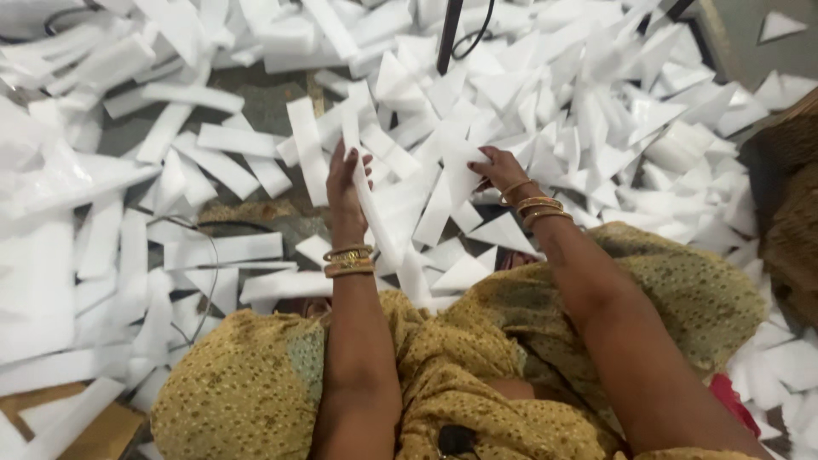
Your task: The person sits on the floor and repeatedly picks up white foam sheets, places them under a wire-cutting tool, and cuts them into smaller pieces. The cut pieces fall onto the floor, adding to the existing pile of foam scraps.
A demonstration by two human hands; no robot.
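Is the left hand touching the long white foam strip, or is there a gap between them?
Touching. In the head view the left hand has its fingers wrapped around the long white foam strip, which runs up past the fingertips.

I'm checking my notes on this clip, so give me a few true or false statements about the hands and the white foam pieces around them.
1. The left hand grips a long white foam strip. True.
2. The right hand holds a pair of scissors. False: it rests on a white foam piece in the pile.
3. Gold bangles sit on both wrists. True.
4. The foam offcuts are stacked in neat piles. False: they lie scattered loosely across the floor.
5. The person wears blue fabric. False: the patterned cloth over the lap is mustard yellow.
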